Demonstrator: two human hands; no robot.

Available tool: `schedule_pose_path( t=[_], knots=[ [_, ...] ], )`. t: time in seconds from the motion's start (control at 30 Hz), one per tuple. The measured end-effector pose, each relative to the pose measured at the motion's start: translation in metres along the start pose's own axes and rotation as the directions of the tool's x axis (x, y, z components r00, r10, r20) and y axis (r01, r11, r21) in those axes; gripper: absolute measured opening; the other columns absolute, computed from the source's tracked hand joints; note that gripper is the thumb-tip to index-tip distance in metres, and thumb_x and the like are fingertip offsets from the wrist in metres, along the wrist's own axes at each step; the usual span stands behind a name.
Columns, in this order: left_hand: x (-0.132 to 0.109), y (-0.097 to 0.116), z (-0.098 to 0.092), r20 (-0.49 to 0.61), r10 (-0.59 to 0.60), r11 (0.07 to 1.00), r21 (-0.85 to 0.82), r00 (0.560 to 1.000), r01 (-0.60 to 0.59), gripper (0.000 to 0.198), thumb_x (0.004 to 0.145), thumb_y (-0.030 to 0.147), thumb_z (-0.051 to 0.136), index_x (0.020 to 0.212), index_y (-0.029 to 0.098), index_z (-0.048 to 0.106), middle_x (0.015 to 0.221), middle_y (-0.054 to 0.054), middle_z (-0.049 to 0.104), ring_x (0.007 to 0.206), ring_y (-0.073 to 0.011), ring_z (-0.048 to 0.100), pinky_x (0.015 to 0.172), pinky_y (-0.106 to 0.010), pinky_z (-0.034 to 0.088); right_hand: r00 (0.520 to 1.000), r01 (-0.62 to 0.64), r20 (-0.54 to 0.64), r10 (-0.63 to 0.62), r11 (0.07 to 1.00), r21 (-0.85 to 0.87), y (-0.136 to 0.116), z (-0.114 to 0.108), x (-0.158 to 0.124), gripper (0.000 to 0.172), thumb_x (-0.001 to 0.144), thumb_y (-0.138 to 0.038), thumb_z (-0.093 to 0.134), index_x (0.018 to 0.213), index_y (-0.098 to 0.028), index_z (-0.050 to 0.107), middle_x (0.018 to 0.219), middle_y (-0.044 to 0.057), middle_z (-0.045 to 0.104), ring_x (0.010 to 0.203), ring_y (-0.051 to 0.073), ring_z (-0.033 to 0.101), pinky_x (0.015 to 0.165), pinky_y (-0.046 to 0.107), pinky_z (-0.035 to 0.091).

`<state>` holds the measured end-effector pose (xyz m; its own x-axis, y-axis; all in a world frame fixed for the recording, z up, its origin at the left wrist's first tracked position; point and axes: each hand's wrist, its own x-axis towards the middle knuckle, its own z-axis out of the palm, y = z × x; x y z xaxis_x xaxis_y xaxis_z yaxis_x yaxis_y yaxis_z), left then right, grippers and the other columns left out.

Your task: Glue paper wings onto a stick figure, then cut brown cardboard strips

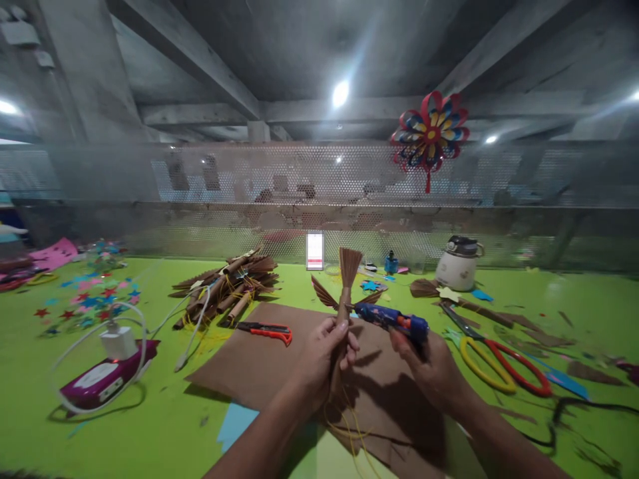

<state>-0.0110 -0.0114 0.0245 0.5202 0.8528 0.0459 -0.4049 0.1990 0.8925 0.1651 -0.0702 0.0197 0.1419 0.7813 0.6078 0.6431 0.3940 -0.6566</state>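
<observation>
My left hand (324, 356) is closed round the stem of a brown paper craft piece (346, 279), a rolled stick with a fringed tuft on top and leaf-like fins at its sides, held upright over the table. My right hand (424, 362) grips a blue glue gun (394, 319). Its nozzle points left and touches the stem just below the fins. Yellow threads (349, 426) hang from the lower end of the stem. Under both hands lies a brown paper sheet (259, 366) on the green table (174, 426).
A pile of finished brown paper pieces (227, 286) lies at back left, with a red utility knife (267, 330) in front. Yellow-and-red scissors (492, 356) lie right. A purple device with white charger and cable (107, 372) sits left. A white pot (458, 263) and a perforated screen (319, 193) stand behind.
</observation>
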Motion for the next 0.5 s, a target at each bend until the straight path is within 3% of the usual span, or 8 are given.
schedule_pose_path(
  t=[0.33, 0.5],
  knots=[
    [0.0001, 0.0014, -0.0006, -0.028, 0.019, 1.0, -0.019, 0.999, -0.019, 0.025, 0.076, 0.033, 0.065, 0.086, 0.014, 0.051, 0.064, 0.0, 0.058, 0.046, -0.0044, 0.049, 0.04, -0.012, 0.033, 1.0, 0.027, 0.014, -0.027, 1.0, -0.003, -0.0044, 0.0014, -0.0007, 0.034, 0.085, -0.045, 0.046, 0.067, -0.016, 0.053, 0.056, 0.0, 0.05, 0.05, 0.012, 0.042, 0.046, 0.022, 0.036],
    [0.0008, -0.0003, -0.0006, -0.005, 0.004, 1.0, -0.026, 1.0, -0.004, 0.026, 0.077, 0.033, 0.064, 0.09, 0.014, 0.052, 0.065, 0.0, 0.058, 0.045, -0.0042, 0.048, 0.04, -0.012, 0.033, 1.0, -0.023, -0.017, 0.024, 0.999, 0.027, -0.0042, 0.0008, 0.0006, 0.034, 0.085, -0.045, 0.046, 0.067, -0.017, 0.052, 0.056, 0.0, 0.049, 0.05, 0.012, 0.042, 0.046, 0.022, 0.035]
  ],
)
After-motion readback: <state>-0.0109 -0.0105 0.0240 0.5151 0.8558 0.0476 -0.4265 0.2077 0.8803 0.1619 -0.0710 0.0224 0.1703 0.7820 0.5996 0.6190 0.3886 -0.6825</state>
